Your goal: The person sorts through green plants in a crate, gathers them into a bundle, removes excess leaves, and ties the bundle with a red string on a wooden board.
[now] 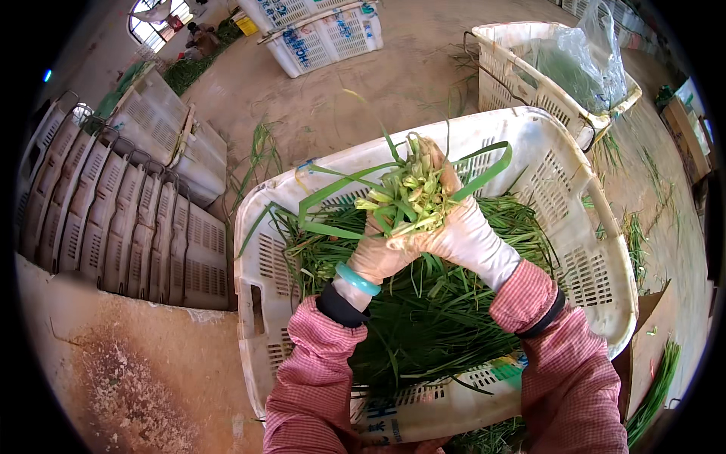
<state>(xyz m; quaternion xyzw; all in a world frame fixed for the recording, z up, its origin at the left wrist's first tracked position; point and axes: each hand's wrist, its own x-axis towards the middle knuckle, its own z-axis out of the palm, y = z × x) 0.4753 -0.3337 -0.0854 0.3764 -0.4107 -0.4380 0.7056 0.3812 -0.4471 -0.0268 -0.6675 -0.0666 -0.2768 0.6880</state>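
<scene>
Both hands, in pale gloves, close around one bunch of leafy green stalks (417,196), its pale cut ends turned up toward me. My left hand (377,255) grips its lower left side, with a turquoise bangle at the wrist. On the other side, my right hand (468,230) wraps the bunch from the right. A few long leaves stick out to either side. Below the hands is a white slotted plastic crate (573,210), which holds a layer of loose green stalks (442,323). The far ends of the held bunch are hidden behind the hands.
Nested crates (142,238) stand on the left behind a low stained wall (147,363). Another crate (505,85) with a clear plastic bag (595,62) sits at the upper right. Stacked crates (326,40) are farther off. Near the window, a person (201,42) sits by greens. Stalks (655,386) lie lower right.
</scene>
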